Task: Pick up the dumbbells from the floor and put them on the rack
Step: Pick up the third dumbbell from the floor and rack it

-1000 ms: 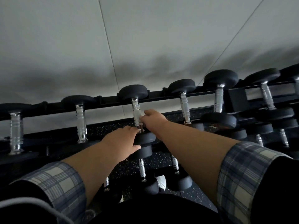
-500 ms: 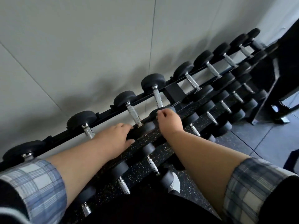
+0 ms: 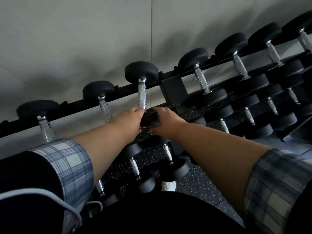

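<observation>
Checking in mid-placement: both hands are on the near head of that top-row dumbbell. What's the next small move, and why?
Probably let go and draw both hands back. The dumbbell already spans the rack, its far head over the back rail like its neighbours, while the left hand and right hand cup its near head at the front rail. Whether it is fully seated is hidden.

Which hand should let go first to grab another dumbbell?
Probably the right hand. Both hands cup the near head of the dumbbell on the rack, but open floor lies on its side.
</observation>
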{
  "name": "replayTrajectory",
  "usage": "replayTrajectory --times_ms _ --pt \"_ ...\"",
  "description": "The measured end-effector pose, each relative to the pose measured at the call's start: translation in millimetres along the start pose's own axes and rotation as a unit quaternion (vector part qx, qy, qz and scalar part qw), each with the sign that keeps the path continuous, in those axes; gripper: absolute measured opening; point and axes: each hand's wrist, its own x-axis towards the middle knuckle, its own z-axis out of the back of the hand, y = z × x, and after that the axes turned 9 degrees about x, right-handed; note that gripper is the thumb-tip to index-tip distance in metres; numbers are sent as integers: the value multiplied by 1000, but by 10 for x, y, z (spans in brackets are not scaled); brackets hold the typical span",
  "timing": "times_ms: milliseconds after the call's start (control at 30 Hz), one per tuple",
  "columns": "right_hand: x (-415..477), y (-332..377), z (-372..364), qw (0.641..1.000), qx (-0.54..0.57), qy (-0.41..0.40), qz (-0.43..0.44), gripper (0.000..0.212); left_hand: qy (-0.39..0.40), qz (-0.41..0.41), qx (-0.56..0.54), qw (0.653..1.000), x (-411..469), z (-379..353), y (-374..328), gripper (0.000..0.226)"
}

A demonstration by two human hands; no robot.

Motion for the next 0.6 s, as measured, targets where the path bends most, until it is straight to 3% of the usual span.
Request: replayTrajectory --times_ms 100,233,600 --pt "158 40 -133 998 -49 25 28 71 28 34 6 999 98 -15 7 57" --pt "236 36 -114 992 -107 6 63 42 8 32 9 999 94 -47 40 48" --pt "218 -90 624 979 -164 67 104 36 -42 14 -53 998 189 117 -243 49"
